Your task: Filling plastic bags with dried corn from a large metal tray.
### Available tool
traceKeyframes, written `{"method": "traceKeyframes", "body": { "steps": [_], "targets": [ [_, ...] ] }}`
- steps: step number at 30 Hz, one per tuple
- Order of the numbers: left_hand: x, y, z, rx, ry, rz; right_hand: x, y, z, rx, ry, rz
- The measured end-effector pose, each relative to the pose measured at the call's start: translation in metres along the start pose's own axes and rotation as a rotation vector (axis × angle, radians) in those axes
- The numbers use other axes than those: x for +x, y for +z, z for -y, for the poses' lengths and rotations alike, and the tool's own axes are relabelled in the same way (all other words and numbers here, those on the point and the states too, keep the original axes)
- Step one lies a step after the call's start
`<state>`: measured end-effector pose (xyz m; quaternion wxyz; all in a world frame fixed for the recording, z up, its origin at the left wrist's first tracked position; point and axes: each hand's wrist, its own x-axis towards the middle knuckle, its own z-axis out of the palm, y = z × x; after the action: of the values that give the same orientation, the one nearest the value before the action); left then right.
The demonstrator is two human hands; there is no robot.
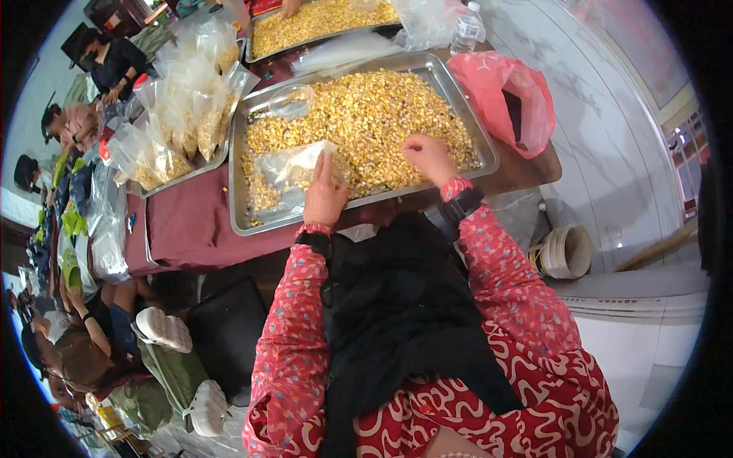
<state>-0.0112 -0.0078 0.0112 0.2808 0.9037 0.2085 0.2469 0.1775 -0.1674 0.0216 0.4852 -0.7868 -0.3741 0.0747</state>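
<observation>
A metal tray [496,162] holds a heap of yellow corn kernels [389,109]. My left hand [325,200] lies with two fingers extended on a clear plastic bag [298,163] that rests in the front left of the tray, with some kernels in or under it. Over the kernels at the front right is my right hand [429,159], its fingers curled together; whether kernels are between them cannot be told. A clear round plastic dish [291,102] lies on the kernels at the back left.
Filled clear bags [189,114] stand on another tray at the left. Beyond are flat empty bags [349,51], a second corn tray [320,26] with another person's hand, and a water bottle [467,28]. A pink plastic bag [507,94] sits right; a bucket [564,252] is lower right. People work at left.
</observation>
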Motion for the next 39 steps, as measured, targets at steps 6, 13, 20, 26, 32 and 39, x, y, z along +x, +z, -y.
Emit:
{"method": "traceKeyframes", "body": {
  "steps": [6,13,20,26,32,39],
  "targets": [
    [0.001,-0.004,-0.004,0.008,-0.045,0.023,0.006,0.063,0.055,0.284,0.03,0.186],
    [0.001,-0.005,-0.007,-0.081,-0.09,0.04,0.017,0.029,0.03,-0.164,-0.056,0.131],
    [-0.001,-0.007,-0.006,-0.075,-0.113,0.045,-0.006,0.01,0.016,-0.553,-0.076,0.152],
    [-0.001,-0.004,-0.004,-0.076,-0.11,0.04,0.004,0.017,-0.018,-0.197,0.12,0.103],
    [-0.001,-0.006,-0.004,-0.042,-0.102,0.021,-0.003,0.012,0.009,-0.472,-0.142,0.051],
    [-0.002,-0.001,-0.001,0.02,-0.032,-0.03,0.005,0.014,-0.007,-0.319,-0.046,0.082]
  ]
}}
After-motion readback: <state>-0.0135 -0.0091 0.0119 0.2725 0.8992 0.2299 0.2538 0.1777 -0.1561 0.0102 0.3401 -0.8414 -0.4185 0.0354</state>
